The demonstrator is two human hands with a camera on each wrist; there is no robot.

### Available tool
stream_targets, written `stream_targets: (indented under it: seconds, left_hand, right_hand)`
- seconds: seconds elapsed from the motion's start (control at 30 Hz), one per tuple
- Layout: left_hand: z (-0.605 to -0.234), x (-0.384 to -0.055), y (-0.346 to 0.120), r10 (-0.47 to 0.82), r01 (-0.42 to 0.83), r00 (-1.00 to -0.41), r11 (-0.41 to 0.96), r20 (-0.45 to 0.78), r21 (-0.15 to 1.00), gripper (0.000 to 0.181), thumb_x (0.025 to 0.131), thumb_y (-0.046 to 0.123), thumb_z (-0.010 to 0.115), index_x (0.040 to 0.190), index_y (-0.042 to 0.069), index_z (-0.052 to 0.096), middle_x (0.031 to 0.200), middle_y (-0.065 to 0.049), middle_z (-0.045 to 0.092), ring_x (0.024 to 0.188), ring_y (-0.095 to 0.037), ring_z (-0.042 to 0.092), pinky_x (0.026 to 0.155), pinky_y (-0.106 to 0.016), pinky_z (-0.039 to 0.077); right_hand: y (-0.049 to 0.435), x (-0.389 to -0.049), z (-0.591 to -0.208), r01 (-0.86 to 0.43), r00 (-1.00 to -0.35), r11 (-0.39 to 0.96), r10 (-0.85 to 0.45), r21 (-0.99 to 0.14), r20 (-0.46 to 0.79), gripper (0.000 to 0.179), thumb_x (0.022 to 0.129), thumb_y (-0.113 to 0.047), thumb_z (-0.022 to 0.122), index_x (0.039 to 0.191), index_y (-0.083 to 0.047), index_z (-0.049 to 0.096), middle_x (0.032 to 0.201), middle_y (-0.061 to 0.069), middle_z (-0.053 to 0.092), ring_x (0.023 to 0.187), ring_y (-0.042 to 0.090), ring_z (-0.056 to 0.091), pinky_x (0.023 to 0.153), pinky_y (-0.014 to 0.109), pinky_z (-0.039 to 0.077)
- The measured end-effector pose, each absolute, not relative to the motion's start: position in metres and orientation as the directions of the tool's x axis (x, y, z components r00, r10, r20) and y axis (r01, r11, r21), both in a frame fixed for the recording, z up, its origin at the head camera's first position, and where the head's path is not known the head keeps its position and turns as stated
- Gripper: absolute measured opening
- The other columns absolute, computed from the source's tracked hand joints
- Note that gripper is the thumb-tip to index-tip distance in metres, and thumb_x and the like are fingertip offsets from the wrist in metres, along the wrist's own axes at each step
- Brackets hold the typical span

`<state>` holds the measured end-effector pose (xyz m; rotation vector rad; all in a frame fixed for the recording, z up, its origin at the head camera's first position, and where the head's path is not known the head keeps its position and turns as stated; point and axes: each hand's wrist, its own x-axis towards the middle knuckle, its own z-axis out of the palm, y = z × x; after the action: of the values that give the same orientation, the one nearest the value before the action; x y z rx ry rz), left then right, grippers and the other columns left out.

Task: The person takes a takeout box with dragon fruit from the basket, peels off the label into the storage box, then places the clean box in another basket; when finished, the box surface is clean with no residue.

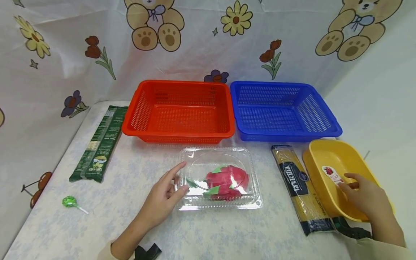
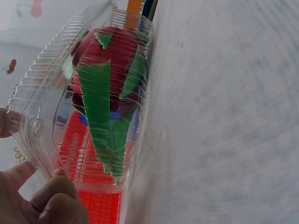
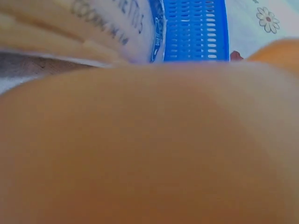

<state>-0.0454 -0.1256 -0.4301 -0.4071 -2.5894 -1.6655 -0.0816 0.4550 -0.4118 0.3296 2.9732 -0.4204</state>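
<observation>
A clear plastic clamshell box [image 1: 191,155] sits at the middle of the table, closed, with a pink dragon fruit with green leaves [image 1: 230,178] inside. At its left end my left hand [image 1: 159,200] touches the box, thumb and forefinger spread apart. In the left wrist view, fingertips [image 2: 23,171] meet the box's ridged edge. My right hand [image 1: 368,198] reaches into the yellow basin [image 1: 338,150] and pinches one end of a white sticker [image 1: 331,173] with a red fruit picture. The right wrist view is mostly filled by blurred skin, hiding the fingertips.
A pack of spaghetti [image 1: 299,191] lies against the basin's left side. Behind stand a red basket [image 1: 178,137] and a blue basket [image 1: 289,136]. To the left are a green long packet [image 1: 100,144] and a green lollipop [image 1: 69,201]. A printed cloth [image 1: 201,47] hangs behind.
</observation>
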Motion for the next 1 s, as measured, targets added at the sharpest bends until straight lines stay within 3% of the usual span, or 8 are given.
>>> stream_targets:
  seconds: [0.1,0.27,0.4,0.5,0.63,0.87,1.0]
  left_hand:
    - [-0.430,-0.045,-0.125,0.204,0.240,-0.964,0.387,0.171,0.890,0.065,0.098,0.028,0.071,0.155,0.034,0.041,0.104,-0.004,0.052,0.053,-0.008,0.038,0.043,-0.025,0.035]
    - [-0.428,-0.045,-0.124,0.200,0.230,-0.967,0.395,0.161,0.890,0.065,0.098,0.029,0.071,0.154,0.040,0.041,0.102,-0.003,0.052,0.053,-0.009,0.038,0.044,-0.025,0.035]
    - [-0.429,-0.045,-0.125,0.196,0.225,-0.968,0.402,0.157,0.887,0.065,0.098,0.029,0.071,0.153,0.042,0.041,0.103,-0.003,0.052,0.053,-0.009,0.037,0.043,-0.025,0.035]
    - [-0.430,-0.045,-0.125,0.196,0.221,-0.969,0.406,0.152,0.887,0.064,0.098,0.029,0.071,0.154,0.040,0.041,0.103,-0.004,0.052,0.053,-0.009,0.037,0.043,-0.025,0.035]
    - [-0.429,-0.045,-0.125,0.196,0.223,-0.968,0.400,0.154,0.889,0.064,0.098,0.029,0.071,0.154,0.039,0.042,0.105,-0.005,0.052,0.053,-0.008,0.037,0.044,-0.025,0.035]
    - [-0.430,-0.045,-0.125,0.201,0.233,-0.966,0.390,0.164,0.891,0.065,0.098,0.030,0.071,0.155,0.037,0.040,0.111,-0.006,0.054,0.053,-0.004,0.034,0.044,-0.024,0.035]
    - [-0.430,-0.045,-0.125,0.204,0.232,-0.965,0.386,0.162,0.893,0.064,0.099,0.030,0.070,0.156,0.033,0.041,0.111,-0.007,0.054,0.053,-0.004,0.034,0.044,-0.024,0.035]
  right_hand:
    - [0.452,-0.076,-0.406,0.263,-0.958,0.939,0.227,-0.219,-0.176,0.067,0.102,-0.042,0.058,0.136,0.014,0.042,0.110,0.039,0.062,0.086,0.050,0.058,0.068,0.054,0.051]
    - [0.444,-0.066,-0.386,0.274,-0.959,0.944,0.254,-0.183,-0.127,0.067,0.102,-0.037,0.061,0.139,0.014,0.039,0.111,0.042,0.057,0.077,0.043,0.057,0.063,0.049,0.056]
    - [0.438,-0.064,-0.367,0.226,-0.974,0.952,0.222,-0.205,-0.045,0.065,0.103,-0.034,0.061,0.142,0.012,0.039,0.115,0.044,0.055,0.077,0.050,0.060,0.060,0.050,0.058]
    - [0.436,-0.066,-0.358,0.158,-0.987,0.957,0.163,-0.243,0.001,0.063,0.103,-0.033,0.060,0.142,0.012,0.041,0.116,0.044,0.056,0.069,0.043,0.065,0.057,0.048,0.059]
    - [0.435,-0.078,-0.346,0.091,-0.995,0.955,0.097,-0.281,0.007,0.062,0.104,-0.036,0.060,0.142,0.010,0.043,0.118,0.044,0.055,0.062,0.029,0.066,0.056,0.045,0.059]
    - [0.450,-0.117,-0.336,0.063,-0.998,0.920,0.047,-0.387,-0.052,0.067,0.106,-0.040,0.054,0.149,0.008,0.037,0.123,0.044,0.052,0.072,0.026,0.063,0.054,0.029,0.054]
    - [0.458,-0.142,-0.343,0.069,-0.997,0.872,0.038,-0.485,-0.072,0.070,0.107,-0.040,0.050,0.154,0.007,0.029,0.124,0.041,0.054,0.073,0.022,0.061,0.058,0.028,0.053]
